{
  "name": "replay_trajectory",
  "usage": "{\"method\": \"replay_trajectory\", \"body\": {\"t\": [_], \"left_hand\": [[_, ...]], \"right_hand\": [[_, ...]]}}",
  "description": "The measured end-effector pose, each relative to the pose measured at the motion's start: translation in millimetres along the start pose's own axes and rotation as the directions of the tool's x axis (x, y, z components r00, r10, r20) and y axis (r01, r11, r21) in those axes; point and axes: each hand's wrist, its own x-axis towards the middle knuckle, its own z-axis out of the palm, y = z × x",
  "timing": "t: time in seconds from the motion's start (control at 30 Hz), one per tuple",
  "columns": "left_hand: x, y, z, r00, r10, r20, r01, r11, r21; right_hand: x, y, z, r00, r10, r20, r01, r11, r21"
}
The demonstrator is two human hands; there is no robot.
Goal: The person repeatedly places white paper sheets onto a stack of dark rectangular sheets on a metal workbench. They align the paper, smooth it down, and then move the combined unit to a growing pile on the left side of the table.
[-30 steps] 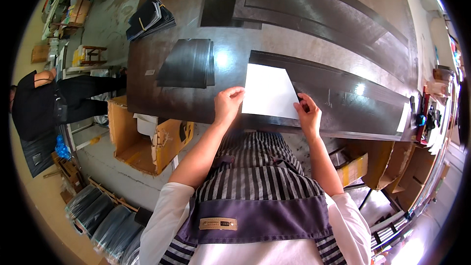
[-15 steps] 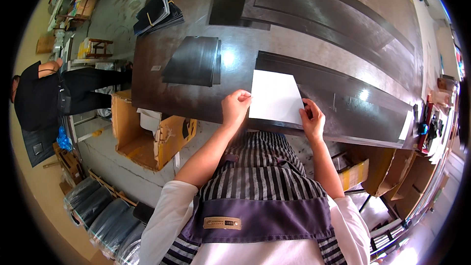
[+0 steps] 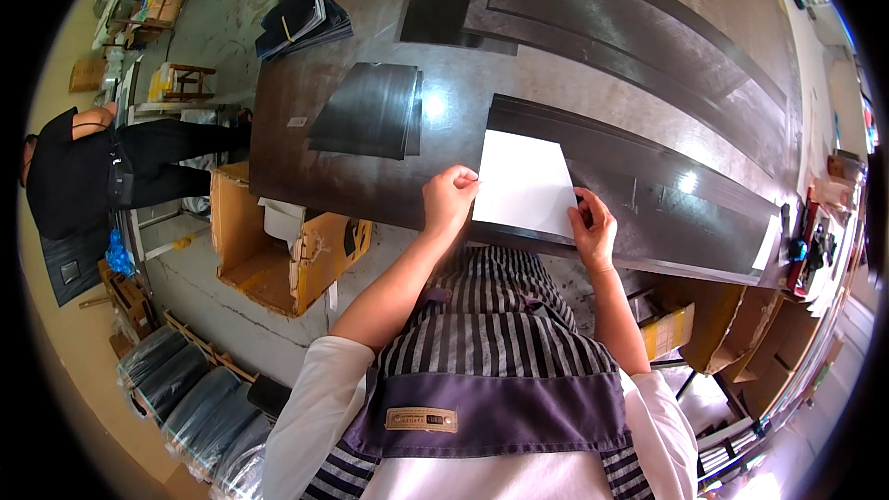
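A white four-sided sheet (image 3: 526, 181) with a slanted corner lies over the left end of a stack of long dark strips (image 3: 648, 190), close to the table's near edge. My left hand (image 3: 449, 198) pinches the sheet's left edge between thumb and fingertips. At the opposite edge, my right hand (image 3: 594, 225) has its thumb and fingers closed on the lower right corner. Left of the sheet, apart from my hands, is a small pile of dark flat pieces (image 3: 366, 111) with one slanted side.
A bundle of dark sheets (image 3: 304, 20) tied with a yellow band lies far left on the brown table (image 3: 278, 157). Large dark panels (image 3: 611, 14) cover its far side. An open cardboard box (image 3: 310, 264) stands below the left edge. Another person (image 3: 74, 171) stands at far left.
The view has shifted very slightly. Both hands keep their grip on the white sheet, which stays almost in the same place over the strips.
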Motion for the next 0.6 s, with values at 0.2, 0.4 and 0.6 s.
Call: {"method": "replay_trajectory", "body": {"t": [0.2, 0.4, 0.6], "left_hand": [[1.7, -2.9, 1.0, 1.000, 0.008, 0.002, -0.008, 1.000, 0.014], [3.4, -10.0, 3.4, 1.000, 0.015, 0.001, -0.015, 1.000, 0.007], [3.7, -6.5, 3.3, 1.000, 0.008, 0.009, -0.008, 1.000, 0.019]], "right_hand": [[-0.1, 1.7, -0.3, 1.000, -0.024, 0.002, 0.024, 1.000, -0.014], [0.7, -3.9, -0.4, 1.000, -0.023, 0.002, 0.023, 1.000, 0.006], [0.4, -3.9, -0.8, 1.000, -0.027, -0.003, 0.027, 0.999, -0.026]]}}
